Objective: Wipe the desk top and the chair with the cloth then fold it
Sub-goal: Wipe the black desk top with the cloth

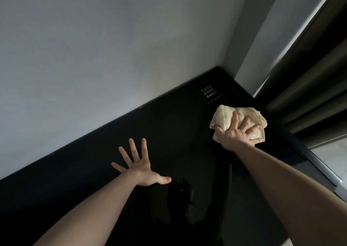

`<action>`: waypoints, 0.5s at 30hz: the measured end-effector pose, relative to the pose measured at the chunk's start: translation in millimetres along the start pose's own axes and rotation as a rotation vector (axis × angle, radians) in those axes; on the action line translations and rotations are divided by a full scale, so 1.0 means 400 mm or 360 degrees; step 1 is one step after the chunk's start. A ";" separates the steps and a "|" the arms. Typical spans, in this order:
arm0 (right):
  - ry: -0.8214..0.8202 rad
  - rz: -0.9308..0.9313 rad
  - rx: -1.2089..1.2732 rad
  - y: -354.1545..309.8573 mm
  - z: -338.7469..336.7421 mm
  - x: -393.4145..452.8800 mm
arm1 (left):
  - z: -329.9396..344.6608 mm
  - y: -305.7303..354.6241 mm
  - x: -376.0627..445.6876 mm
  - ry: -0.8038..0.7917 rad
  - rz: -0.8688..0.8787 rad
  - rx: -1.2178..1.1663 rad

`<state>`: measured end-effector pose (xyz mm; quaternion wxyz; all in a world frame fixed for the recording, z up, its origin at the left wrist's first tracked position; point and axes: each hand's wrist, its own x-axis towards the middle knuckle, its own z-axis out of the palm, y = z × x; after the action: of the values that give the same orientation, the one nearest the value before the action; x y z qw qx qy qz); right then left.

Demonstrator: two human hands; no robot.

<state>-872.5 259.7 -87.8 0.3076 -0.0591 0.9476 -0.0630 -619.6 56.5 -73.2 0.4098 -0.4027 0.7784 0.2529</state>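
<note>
Right hand [237,133] pressing crumpled cream cloth [227,118] on glossy black desk top [169,125], fingers spread; left hand [139,166] bracing flat, released. Risk: cloth snagging small black sign [210,94] nearby.

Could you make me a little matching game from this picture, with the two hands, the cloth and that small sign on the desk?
Things:
1. left hand
2. right hand
3. cloth
4. small sign

States:
A. bunched up, cream-coloured
B. black with pale lettering, near the desk's far corner
C. spread flat on the bare desk top
D. pressing on the cloth

Pairs: 1-C, 2-D, 3-A, 4-B
</note>
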 end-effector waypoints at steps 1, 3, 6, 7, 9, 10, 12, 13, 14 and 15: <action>0.0029 0.0012 -0.0001 -0.007 -0.013 0.027 | 0.001 0.003 0.003 -0.0005 0.0004 0.0004; 0.0068 0.0035 -0.0002 -0.027 -0.040 0.076 | 0.001 0.005 0.006 -0.0017 0.0003 0.0017; 0.0091 0.0047 0.0016 -0.056 -0.073 0.138 | -0.004 0.008 0.012 -0.0041 -0.0012 0.0037; 0.0098 0.0047 0.0015 -0.064 -0.079 0.152 | -0.006 0.008 0.014 -0.0047 -0.0016 0.0041; 0.0105 0.0047 0.0010 -0.072 -0.083 0.169 | -0.011 0.010 0.013 -0.0057 -0.0032 0.0047; 0.0107 0.0041 0.0013 -0.073 -0.084 0.171 | -0.014 0.011 0.011 -0.0061 -0.0040 0.0053; 0.0122 -0.0005 -0.0003 -0.065 -0.082 0.169 | -0.018 0.014 0.008 -0.0067 -0.0045 0.0063; 0.0134 -0.0035 -0.0022 -0.057 -0.081 0.164 | -0.019 0.015 0.008 -0.0068 -0.0043 0.0065; 0.0148 -0.0066 -0.0043 -0.046 -0.078 0.157 | -0.020 0.015 0.008 -0.0066 -0.0041 0.0067; 0.0156 -0.0095 -0.0061 -0.034 -0.074 0.146 | -0.021 0.015 0.007 -0.0061 -0.0045 0.0068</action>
<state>-935.9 240.1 -95.5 0.2575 -0.0899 0.9604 -0.0569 -629.2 52.7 -70.8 0.4368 -0.4000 0.7698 0.2381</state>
